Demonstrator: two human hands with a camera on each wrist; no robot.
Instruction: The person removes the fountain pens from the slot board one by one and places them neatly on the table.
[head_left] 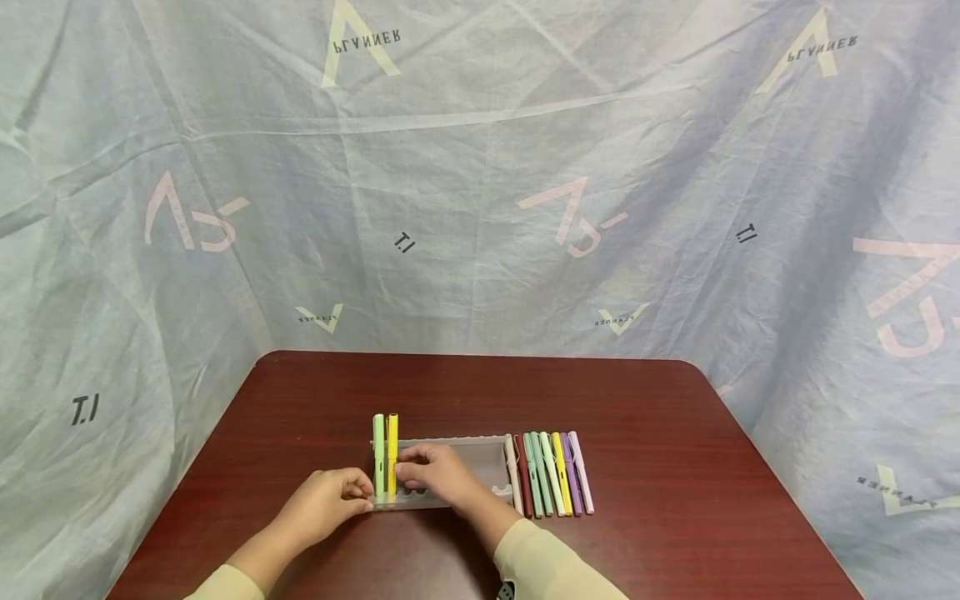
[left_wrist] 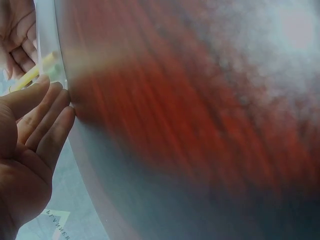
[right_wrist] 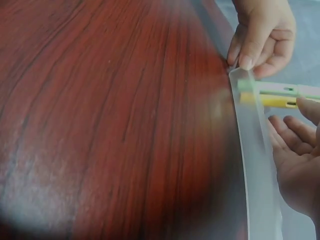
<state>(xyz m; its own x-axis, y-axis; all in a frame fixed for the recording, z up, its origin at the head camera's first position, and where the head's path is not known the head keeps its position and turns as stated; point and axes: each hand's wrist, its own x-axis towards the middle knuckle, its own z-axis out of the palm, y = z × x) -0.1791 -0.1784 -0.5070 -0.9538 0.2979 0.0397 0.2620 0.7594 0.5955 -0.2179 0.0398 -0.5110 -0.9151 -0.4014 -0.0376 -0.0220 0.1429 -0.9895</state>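
A translucent tray (head_left: 480, 440) with notched edges lies on the table. At its left end are a light green pen (head_left: 378, 454) and, beside it, a yellow pen (head_left: 392, 450). My left hand (head_left: 330, 502) pinches the tray's near left corner between thumb and fingers, also seen in the right wrist view, where that left hand (right_wrist: 267, 37) is at the corner. Just right of the yellow pen, my right hand (head_left: 438, 473) has its fingers loosely extended, with the thumb close to the pen. Whether the thumb touches it I cannot tell.
A row of several capped pens (head_left: 555, 473) in dark red, greens, yellow, purple and pale pink lies on the dark red table (head_left: 637, 400), right of the tray. Printed grey cloth (head_left: 480, 275) hangs around the table's back and sides.
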